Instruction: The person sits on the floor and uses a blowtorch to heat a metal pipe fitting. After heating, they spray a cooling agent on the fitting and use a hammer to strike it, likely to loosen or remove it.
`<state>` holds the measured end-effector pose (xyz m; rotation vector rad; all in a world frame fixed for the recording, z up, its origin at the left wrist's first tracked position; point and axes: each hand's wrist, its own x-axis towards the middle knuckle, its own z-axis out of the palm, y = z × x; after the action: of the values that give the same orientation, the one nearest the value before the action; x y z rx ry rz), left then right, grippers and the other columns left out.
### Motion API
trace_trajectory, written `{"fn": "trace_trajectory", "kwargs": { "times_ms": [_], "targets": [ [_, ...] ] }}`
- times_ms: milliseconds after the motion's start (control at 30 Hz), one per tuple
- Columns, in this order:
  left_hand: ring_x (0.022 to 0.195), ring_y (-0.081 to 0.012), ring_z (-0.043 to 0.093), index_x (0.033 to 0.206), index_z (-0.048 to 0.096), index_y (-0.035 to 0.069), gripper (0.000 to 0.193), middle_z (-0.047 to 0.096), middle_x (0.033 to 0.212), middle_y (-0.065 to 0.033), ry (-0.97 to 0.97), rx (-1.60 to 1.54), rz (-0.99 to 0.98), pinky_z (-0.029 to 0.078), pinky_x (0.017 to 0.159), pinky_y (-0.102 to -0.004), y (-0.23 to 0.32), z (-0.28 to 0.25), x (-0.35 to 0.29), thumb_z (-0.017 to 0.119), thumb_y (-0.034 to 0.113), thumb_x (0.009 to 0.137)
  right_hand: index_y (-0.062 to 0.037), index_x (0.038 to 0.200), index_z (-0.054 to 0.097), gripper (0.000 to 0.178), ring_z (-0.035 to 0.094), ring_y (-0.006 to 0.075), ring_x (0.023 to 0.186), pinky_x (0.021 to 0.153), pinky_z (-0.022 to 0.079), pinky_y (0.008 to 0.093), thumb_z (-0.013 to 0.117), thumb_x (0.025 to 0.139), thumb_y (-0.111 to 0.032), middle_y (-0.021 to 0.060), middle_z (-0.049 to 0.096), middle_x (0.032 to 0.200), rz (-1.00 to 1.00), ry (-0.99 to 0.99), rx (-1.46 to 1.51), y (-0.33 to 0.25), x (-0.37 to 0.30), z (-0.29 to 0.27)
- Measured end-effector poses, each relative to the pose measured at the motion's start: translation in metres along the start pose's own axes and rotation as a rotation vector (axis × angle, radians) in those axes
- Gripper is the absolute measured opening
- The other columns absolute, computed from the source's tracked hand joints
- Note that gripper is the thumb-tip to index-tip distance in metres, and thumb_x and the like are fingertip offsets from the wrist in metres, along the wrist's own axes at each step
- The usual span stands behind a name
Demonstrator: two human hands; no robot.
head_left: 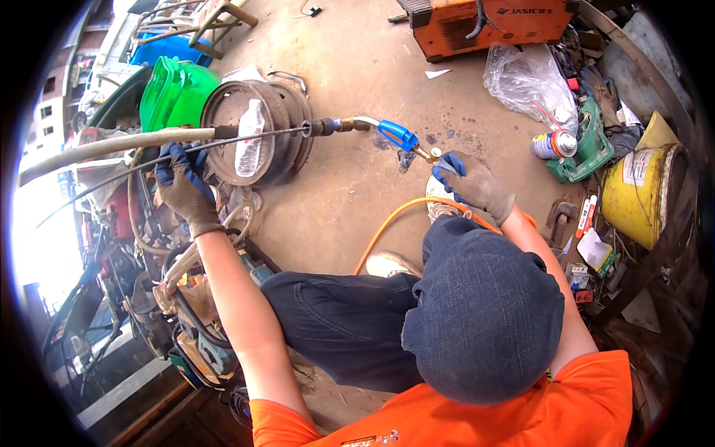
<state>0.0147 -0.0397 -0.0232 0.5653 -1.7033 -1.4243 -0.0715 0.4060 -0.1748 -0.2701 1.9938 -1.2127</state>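
Note:
My right hand point(477, 182), in a grey-brown and blue work glove, is closed on the brass valve end of a blue-handled gas torch point(397, 135). The torch's dark nozzle point(319, 127) points left; no flame is visible. An orange hose point(387, 220) curves below that hand. At the left, my gloved left hand point(186, 190) has its fingers closed around a thin dark metal rod point(257, 136), whose far end meets the nozzle in the picture; whether they touch, I cannot tell. A thick tan pole point(112, 149) with a dark end passes just above the left fingers; I cannot tell if it is gripped too.
Behind the rod are a rusty wheel rim point(287, 112), a clear plastic bottle point(249, 138) and a green plastic container point(167, 93). An orange machine point(484, 30) stands far off. At right are a plastic bag point(529, 82), a spray can point(555, 144) and a yellow bucket point(637, 197).

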Motion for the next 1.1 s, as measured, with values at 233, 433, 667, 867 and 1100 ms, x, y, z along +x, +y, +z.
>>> {"fn": "trace_trajectory", "kwargs": {
  "times_ms": [233, 433, 667, 867, 1100],
  "targets": [
    [0.094, -0.0224, 0.071, 0.12, 0.064, 0.002, 0.022, 0.07, 0.107, -0.012, -0.028, 0.069, -0.03, 0.061, 0.078, -0.0329, 0.0015, -0.0002, -0.0005, 0.06, 0.014, 0.101, -0.003, 0.105, 0.064, 0.035, 0.065, 0.0322, 0.081, 0.076, 0.05, 0.0431, 0.064, 0.092, -0.035, 0.0187, 0.066, 0.087, 0.022, -0.033, 0.005, 0.0026, 0.0033, 0.0014],
    [0.095, -0.0231, 0.071, 0.12, 0.063, 0.001, 0.023, 0.07, 0.108, -0.0122, -0.039, 0.06, -0.035, 0.061, 0.079, -0.0335, 0.0011, -0.0036, 0.0014, 0.061, 0.013, 0.1, -0.0017, 0.107, 0.064, 0.038, 0.064, 0.029, 0.079, 0.076, 0.05, 0.0419, 0.066, 0.091, -0.036, 0.0179, 0.066, 0.086, 0.0, -0.045, 0.034, -0.0012, 0.0009, 0.0032],
    [0.096, -0.0234, 0.071, 0.122, 0.062, 0.0, 0.024, 0.069, 0.111, -0.013, -0.072, 0.057, -0.024, 0.062, 0.081, -0.0342, 0.0008, -0.0058, 0.0034, 0.059, 0.012, 0.101, -0.0017, 0.107, 0.064, 0.037, 0.064, 0.0287, 0.077, 0.075, 0.05, 0.0413, 0.066, 0.091, -0.035, 0.0181, 0.066, 0.086, -0.019, -0.028, 0.02, 0.0045, 0.0028, 0.0052],
    [0.095, -0.0225, 0.071, 0.122, 0.062, 0.0, 0.024, 0.069, 0.11, -0.0119, -0.085, 0.069, -0.016, 0.062, 0.079, -0.0341, 0.0047, -0.0033, 0.0, 0.058, 0.012, 0.101, -0.0018, 0.105, 0.064, 0.034, 0.063, 0.0273, 0.075, 0.073, 0.05, 0.041, 0.066, 0.091, -0.033, 0.017, 0.066, 0.085, -0.035, -0.041, 0.027, -0.003, -0.0002, 0.0035],
    [0.088, -0.0204, 0.071, 0.122, 0.061, -0.001, 0.024, 0.069, 0.106, -0.0116, -0.089, 0.038, -0.017, 0.064, 0.075, -0.0344, 0.0081, 0.0025, -0.0023, 0.059, 0.01, 0.101, -0.0022, 0.1, 0.064, 0.028, 0.058, 0.0159, 0.068, 0.064, 0.048, 0.0333, 0.064, 0.093, -0.029, 0.0078, 0.061, 0.077, -0.085, -0.038, 0.052, 0.0037, 0.0007, 0.0052]
  ]
}}
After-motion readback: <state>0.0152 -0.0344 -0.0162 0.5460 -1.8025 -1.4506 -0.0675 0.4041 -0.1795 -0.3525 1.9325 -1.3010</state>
